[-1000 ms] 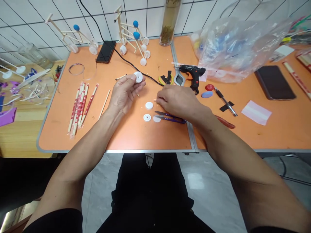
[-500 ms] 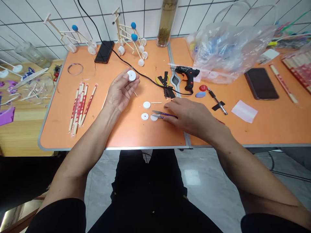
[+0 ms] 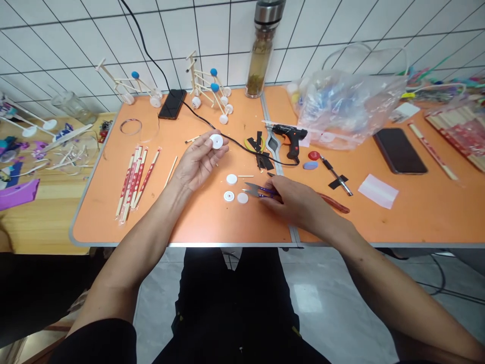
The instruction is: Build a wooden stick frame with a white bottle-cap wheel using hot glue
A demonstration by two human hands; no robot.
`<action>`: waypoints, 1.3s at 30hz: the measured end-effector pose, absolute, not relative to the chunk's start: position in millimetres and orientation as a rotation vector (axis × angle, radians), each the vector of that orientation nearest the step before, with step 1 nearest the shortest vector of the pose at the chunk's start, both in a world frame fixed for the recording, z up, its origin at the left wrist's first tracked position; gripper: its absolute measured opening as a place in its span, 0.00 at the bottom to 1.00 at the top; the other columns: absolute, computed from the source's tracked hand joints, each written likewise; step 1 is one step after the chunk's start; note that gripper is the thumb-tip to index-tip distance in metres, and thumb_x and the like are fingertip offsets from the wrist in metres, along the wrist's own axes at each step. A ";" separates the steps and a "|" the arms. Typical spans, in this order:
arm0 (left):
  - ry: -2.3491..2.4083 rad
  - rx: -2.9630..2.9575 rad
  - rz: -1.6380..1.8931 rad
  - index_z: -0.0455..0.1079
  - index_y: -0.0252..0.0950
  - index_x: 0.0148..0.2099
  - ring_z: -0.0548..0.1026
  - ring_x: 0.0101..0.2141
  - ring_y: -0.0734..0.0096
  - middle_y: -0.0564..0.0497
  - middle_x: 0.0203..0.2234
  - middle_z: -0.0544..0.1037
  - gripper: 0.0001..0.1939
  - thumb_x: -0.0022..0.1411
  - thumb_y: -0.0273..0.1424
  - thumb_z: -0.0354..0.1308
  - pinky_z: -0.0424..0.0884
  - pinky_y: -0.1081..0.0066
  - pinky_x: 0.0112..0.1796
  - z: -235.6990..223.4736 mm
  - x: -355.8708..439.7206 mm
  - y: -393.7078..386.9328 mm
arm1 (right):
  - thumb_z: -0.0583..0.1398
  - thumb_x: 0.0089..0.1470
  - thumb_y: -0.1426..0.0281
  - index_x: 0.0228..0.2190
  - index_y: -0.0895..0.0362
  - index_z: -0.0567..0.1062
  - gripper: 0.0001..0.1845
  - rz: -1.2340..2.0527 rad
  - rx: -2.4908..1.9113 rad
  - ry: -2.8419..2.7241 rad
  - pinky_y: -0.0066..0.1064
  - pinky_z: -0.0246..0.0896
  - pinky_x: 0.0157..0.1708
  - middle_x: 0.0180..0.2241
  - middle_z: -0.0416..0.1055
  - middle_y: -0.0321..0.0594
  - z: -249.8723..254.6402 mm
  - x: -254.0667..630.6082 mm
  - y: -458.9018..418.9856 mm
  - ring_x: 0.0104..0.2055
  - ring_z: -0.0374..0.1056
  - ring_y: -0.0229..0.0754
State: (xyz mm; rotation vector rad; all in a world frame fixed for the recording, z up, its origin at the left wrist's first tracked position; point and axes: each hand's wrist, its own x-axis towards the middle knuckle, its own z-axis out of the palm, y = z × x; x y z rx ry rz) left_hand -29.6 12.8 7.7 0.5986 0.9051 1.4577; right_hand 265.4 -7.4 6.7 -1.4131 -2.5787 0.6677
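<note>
Left hand (image 3: 200, 157) pinching a white wheel (image 3: 216, 141), right hand (image 3: 293, 198) at four o'clock from it, grip closed around purple snips (image 3: 261, 190), orange bench (image 3: 212, 222) below.

Even, fairly bright light falls over the orange worktop (image 3: 204, 222), with only faint, soft shadows. A pale patch of glare sits on the tiled floor (image 3: 308, 298); the black trousers (image 3: 231, 303) sink into near-featureless dark. Wide-angle distortion stretches the edges, and fine detail looks slightly soft.
</note>
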 end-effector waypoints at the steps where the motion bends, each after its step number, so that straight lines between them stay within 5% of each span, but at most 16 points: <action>1: 0.902 0.608 1.449 0.84 0.34 0.55 0.91 0.57 0.61 0.41 0.52 0.92 0.07 0.78 0.26 0.67 0.84 0.67 0.64 7.8 -29.7 12.2 | 0.63 0.71 0.60 0.36 0.49 0.66 0.13 0.719 -1.415 -2.530 0.36 0.54 0.32 0.33 0.75 0.37 10.5 263.6 -6.7 0.31 0.69 0.46; 5: 0.899 0.629 1.463 0.84 0.36 0.53 0.92 0.53 0.63 0.42 0.50 0.92 0.06 0.79 0.27 0.67 0.87 0.70 0.59 6.8 -30.8 11.3 | 0.56 0.73 0.63 0.44 0.50 0.71 0.06 0.618 -1.292 -2.419 0.36 0.56 0.33 0.34 0.77 0.39 28.1 242.9 0.7 0.32 0.73 0.49; 9: 0.916 0.619 1.491 0.83 0.35 0.47 0.92 0.55 0.61 0.40 0.52 0.92 0.03 0.78 0.29 0.69 0.85 0.69 0.61 6.4 -31.5 12.0 | 0.53 0.78 0.61 0.65 0.55 0.74 0.23 0.446 -1.178 -2.396 0.39 0.63 0.39 0.52 0.85 0.52 47.9 211.3 12.0 0.47 0.81 0.57; 12: 0.925 0.619 1.509 0.83 0.35 0.45 0.90 0.59 0.59 0.40 0.52 0.92 0.05 0.78 0.30 0.69 0.84 0.67 0.64 8.1 -30.9 12.3 | 0.50 0.82 0.59 0.72 0.51 0.74 0.27 0.348 -1.140 -2.456 0.39 0.65 0.42 0.63 0.83 0.52 56.4 192.1 17.7 0.59 0.80 0.58; 23: 0.952 0.652 1.521 0.83 0.36 0.43 0.89 0.60 0.63 0.42 0.53 0.92 0.09 0.80 0.29 0.65 0.85 0.69 0.62 8.2 -29.7 10.9 | 0.53 0.81 0.58 0.61 0.54 0.80 0.23 0.215 -1.198 -2.397 0.37 0.56 0.37 0.53 0.84 0.50 30.6 178.5 27.9 0.53 0.78 0.54; 39: 0.959 0.702 1.550 0.84 0.38 0.43 0.90 0.57 0.62 0.44 0.50 0.93 0.07 0.74 0.35 0.75 0.86 0.70 0.58 3.7 -19.3 6.1 | 0.48 0.84 0.59 0.61 0.55 0.83 0.27 0.008 -1.273 -2.450 0.39 0.47 0.32 0.51 0.84 0.51 35.1 173.5 23.3 0.47 0.78 0.52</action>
